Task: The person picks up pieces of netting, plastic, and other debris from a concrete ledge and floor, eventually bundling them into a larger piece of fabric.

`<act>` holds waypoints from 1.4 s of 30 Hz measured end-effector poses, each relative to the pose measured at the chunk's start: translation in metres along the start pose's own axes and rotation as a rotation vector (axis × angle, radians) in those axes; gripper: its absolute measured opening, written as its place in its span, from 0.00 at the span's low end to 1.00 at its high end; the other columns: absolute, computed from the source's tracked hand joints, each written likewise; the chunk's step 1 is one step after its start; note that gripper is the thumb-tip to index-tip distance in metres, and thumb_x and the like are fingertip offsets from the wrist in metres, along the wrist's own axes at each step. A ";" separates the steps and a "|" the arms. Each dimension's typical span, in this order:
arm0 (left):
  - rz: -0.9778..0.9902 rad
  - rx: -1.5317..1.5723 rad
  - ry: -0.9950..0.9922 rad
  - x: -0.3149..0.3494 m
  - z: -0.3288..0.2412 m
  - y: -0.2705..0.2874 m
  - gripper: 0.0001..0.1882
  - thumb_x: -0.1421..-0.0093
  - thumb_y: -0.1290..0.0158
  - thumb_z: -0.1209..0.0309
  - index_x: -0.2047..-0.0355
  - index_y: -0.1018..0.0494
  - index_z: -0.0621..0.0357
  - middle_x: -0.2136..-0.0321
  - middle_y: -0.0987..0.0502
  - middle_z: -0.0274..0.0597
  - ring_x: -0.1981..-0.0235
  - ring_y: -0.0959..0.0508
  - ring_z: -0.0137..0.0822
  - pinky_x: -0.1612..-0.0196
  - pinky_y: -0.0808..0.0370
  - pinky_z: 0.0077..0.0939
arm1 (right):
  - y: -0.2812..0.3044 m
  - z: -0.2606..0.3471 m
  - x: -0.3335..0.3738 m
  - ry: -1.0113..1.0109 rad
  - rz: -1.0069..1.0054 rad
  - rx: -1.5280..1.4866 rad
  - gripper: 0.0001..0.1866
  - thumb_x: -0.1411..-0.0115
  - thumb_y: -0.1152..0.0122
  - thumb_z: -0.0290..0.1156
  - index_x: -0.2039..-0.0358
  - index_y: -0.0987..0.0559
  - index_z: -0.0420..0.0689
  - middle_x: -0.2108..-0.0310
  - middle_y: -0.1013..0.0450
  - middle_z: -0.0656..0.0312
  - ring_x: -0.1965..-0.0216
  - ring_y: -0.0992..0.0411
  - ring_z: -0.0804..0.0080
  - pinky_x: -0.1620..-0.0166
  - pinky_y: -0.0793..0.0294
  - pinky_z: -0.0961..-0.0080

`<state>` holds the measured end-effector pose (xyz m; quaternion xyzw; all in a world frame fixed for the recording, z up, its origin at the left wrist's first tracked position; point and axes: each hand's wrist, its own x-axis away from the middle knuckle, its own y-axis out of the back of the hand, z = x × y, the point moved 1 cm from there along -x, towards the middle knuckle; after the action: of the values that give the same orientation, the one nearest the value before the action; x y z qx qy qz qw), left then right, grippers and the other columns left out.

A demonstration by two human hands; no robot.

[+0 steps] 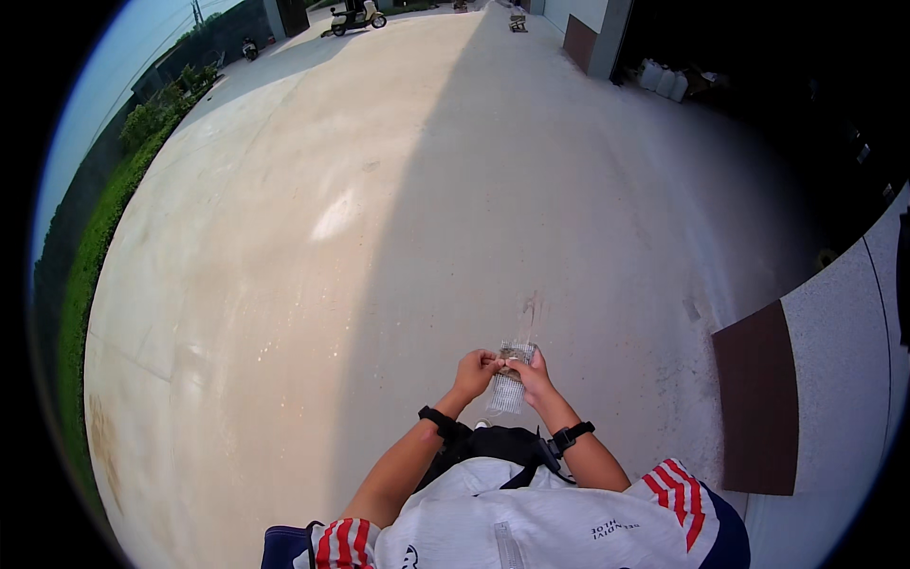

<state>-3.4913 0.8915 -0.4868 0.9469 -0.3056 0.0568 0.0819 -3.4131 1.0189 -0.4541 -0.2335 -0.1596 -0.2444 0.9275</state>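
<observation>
At near centre, I have the striped packet, long axis near to far.
Both hands touch it: the left hand pinches its far-left part; the right hand clamps its right edge.

The left hand and right hand have lots of room ahead and to the left, above the concrete ground. They meet at the striped packet, so it's tight between them. A brown and white wall blocks the way farther right.
</observation>
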 end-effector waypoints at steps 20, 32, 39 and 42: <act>0.165 -0.119 0.001 -0.387 -0.109 -0.005 0.13 0.49 0.37 0.70 0.69 0.25 0.68 0.76 0.21 0.42 0.74 0.22 0.26 0.69 0.25 0.22 | 0.011 0.201 -0.314 0.020 -0.113 -0.083 0.20 0.47 0.46 0.15 0.54 0.36 0.42 0.60 0.28 0.56 0.59 0.25 0.66 0.57 0.21 0.67; -0.189 -0.182 0.097 -0.753 -0.166 0.121 0.12 0.49 0.36 0.70 0.70 0.24 0.66 0.77 0.20 0.43 0.75 0.21 0.27 0.70 0.25 0.21 | -0.103 0.356 -0.711 -0.065 0.152 0.117 0.26 0.49 0.44 0.14 0.50 0.39 0.43 0.57 0.30 0.57 0.57 0.27 0.67 0.56 0.22 0.70; -0.220 -0.103 0.183 -0.894 -0.170 0.169 0.13 0.49 0.36 0.70 0.69 0.25 0.67 0.77 0.20 0.43 0.75 0.21 0.28 0.69 0.24 0.22 | -0.136 0.388 -0.877 -0.073 0.201 0.191 0.26 0.48 0.46 0.15 0.48 0.40 0.42 0.57 0.29 0.56 0.57 0.27 0.68 0.56 0.23 0.71; -0.143 -0.156 0.156 -0.942 -0.157 0.161 0.13 0.49 0.35 0.70 0.69 0.25 0.67 0.77 0.20 0.43 0.75 0.21 0.28 0.69 0.24 0.22 | -0.137 0.406 -0.924 -0.070 0.115 0.161 0.24 0.48 0.44 0.15 0.52 0.38 0.43 0.59 0.28 0.57 0.59 0.26 0.68 0.58 0.23 0.71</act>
<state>-4.3549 1.3289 -0.4620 0.9498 -0.2333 0.1005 0.1827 -4.3253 1.4709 -0.4434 -0.1755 -0.1973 -0.1688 0.9496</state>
